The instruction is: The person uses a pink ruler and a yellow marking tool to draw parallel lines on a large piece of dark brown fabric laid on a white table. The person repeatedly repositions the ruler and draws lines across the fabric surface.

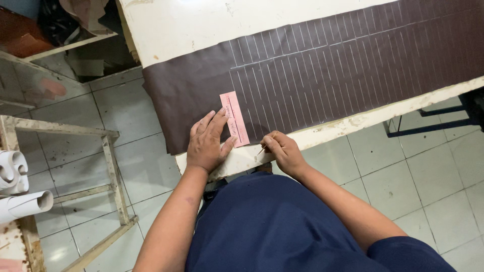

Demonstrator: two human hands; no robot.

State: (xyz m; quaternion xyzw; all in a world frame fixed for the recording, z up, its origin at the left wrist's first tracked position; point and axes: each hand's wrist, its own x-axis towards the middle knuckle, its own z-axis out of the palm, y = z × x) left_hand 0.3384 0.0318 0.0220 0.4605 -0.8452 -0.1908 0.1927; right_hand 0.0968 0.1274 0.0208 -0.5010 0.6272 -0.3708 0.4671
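Dark navy short-sleeved shirt, bare forearms, left grip [205,146], right grip [283,152], no gloves or rings

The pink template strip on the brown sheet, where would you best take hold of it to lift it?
Probably the far short end of the pink template strip, coming from across the table: it lies flat, and the left hand presses its near half, leaving that end free.
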